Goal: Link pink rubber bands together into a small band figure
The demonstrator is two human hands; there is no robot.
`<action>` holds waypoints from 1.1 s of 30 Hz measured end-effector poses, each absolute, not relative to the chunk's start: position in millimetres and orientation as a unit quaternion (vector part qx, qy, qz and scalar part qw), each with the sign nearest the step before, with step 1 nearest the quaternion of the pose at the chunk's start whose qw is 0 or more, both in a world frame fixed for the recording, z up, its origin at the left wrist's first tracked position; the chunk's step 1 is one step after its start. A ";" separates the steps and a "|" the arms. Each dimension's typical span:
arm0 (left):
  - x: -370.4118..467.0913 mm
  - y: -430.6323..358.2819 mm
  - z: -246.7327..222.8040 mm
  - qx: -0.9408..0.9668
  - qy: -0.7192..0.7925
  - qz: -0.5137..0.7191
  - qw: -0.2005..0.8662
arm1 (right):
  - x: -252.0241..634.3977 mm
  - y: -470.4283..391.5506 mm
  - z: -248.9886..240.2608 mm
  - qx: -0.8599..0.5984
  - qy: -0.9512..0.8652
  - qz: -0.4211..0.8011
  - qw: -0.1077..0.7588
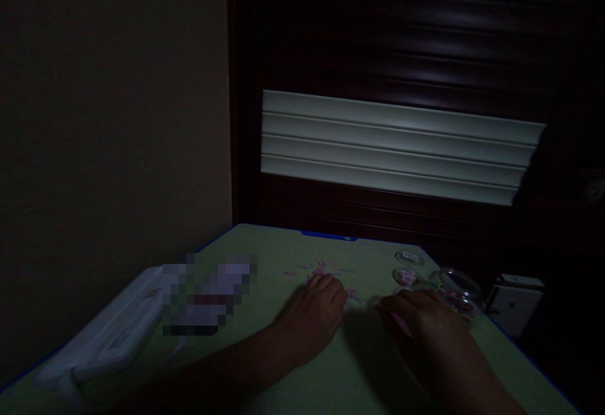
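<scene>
My left hand [325, 305] rests low over the table with its fingers curled down, close to a small cluster of pink pieces [320, 268]. Its fingertips are hidden, so what they hold, if anything, does not show. More small pinkish bits [352, 295] lie just right of its knuckles. Over on the right, my right hand [428, 320] is bent with fingers together, and a pink patch [401, 324] shows beneath it; I cannot tell whether it is gripped. Beyond that hand stand a clear open jar [460, 286] with small coloured contents and a small round dish [407, 277] of pink pieces.
The light is dim. A clear round lid with a label [410, 257] lies at the far right of the pale table [265, 245]. A white tray-like object [108, 320] and a blurred-out item [212, 295] are on the left. A white device [515, 301] stands past the right edge.
</scene>
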State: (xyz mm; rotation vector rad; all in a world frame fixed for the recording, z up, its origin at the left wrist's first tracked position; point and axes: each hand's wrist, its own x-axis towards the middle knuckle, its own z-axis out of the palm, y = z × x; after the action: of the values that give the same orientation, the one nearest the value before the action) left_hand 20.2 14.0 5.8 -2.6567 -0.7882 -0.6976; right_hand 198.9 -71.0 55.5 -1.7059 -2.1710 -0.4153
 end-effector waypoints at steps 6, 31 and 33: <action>18.3 15.5 2.5 -0.927 -0.232 -0.263 0.134 | 200.6 -67.2 46.6 -0.571 -0.773 -0.183 0.207; 14.4 3.3 13.1 -0.906 -0.052 -0.367 0.202 | 203.6 -55.6 27.2 -0.486 -0.804 -0.258 0.227; 14.6 2.7 12.3 -0.909 -0.064 -0.361 0.197 | 203.5 -56.5 28.0 -0.489 -0.804 -0.247 0.230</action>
State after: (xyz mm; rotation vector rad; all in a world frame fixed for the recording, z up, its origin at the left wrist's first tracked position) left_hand 14.6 2.7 12.3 -2.5468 -0.1798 -1.0105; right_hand 203.5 -56.5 28.0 -1.3440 -2.2124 -0.6800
